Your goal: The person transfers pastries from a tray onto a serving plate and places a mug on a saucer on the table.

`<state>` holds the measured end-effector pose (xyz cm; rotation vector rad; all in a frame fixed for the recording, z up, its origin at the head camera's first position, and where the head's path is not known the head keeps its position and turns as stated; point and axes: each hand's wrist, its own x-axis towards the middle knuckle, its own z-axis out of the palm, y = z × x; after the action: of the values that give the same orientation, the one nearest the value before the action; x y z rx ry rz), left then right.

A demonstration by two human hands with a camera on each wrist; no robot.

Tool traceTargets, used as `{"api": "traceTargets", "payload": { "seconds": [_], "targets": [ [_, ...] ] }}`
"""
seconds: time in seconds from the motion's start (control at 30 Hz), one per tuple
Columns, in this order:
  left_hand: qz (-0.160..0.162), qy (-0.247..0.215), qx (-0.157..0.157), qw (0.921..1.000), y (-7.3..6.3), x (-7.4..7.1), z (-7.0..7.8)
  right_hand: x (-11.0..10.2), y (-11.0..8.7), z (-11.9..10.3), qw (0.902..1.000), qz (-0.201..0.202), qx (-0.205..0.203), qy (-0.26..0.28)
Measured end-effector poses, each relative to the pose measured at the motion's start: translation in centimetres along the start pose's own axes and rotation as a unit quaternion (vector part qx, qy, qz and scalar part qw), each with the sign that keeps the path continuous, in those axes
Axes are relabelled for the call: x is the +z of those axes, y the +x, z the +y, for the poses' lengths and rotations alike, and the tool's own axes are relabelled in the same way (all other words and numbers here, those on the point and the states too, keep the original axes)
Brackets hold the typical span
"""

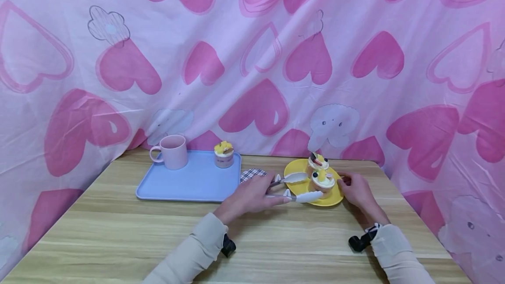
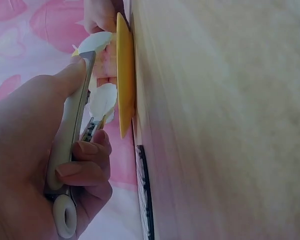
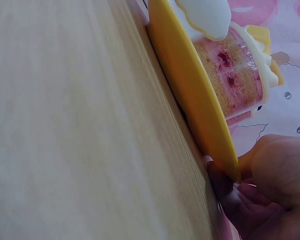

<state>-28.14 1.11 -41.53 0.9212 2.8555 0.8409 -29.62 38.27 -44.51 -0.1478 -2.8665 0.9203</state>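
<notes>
My left hand [image 1: 252,193] grips a pair of tongs [image 2: 70,125] with white tips, spread apart over the left side of a yellow plate [image 1: 293,165]. On that plate stand two small cakes in clear cups: a front one [image 1: 323,179] with cream and yellow topping, and a rear one [image 1: 317,161] with fruit on top. The tong tips reach to either side of the front cake; whether they touch it I cannot tell. My right hand [image 1: 357,191] pinches the plate's right rim, thumb above and fingers beneath in the right wrist view.
A blue tray [image 1: 185,187] lies to the left, carrying a pink mug [image 1: 175,152] and another cup cake [image 1: 223,154] with yellow topping. A round checked mat [image 1: 252,173] sits between tray and plate, partly behind my left hand. A pink heart-print curtain [image 1: 252,56] closes the table's back.
</notes>
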Motion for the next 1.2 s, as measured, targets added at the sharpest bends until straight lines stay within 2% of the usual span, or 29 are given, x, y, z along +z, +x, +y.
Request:
{"api": "traceTargets", "payload": {
  "seconds": [0.27,0.4,0.6,0.8,1.07,1.2],
  "targets": [
    [0.02,-0.016,-0.007,0.9996,-0.8,-0.6,-1.0,0.1,0.0,-0.2,1.0,-0.005,0.0,0.001],
    [0.043,-0.028,-0.006,0.9987,-1.4,-1.1,-1.9,0.0,0.1,-0.2,1.0,0.0,-0.002,0.0],
    [0.081,-0.08,-0.015,0.9934,-2.3,-2.4,-3.1,-0.2,0.0,-0.1,1.0,-0.003,0.0,0.0],
    [0.121,-0.088,-0.028,0.9884,-3.1,-3.5,-4.1,-0.1,0.1,0.2,1.0,-0.002,0.002,0.0],
    [0.125,-0.084,-0.033,0.988,-3.9,-4.0,-5.3,0.0,0.1,0.3,1.0,-0.001,-0.002,-0.003],
    [0.122,-0.084,-0.039,0.9882,-4.1,-4.6,-5.4,0.0,0.1,0.2,1.0,-0.001,-0.002,-0.004]
  ]
}}
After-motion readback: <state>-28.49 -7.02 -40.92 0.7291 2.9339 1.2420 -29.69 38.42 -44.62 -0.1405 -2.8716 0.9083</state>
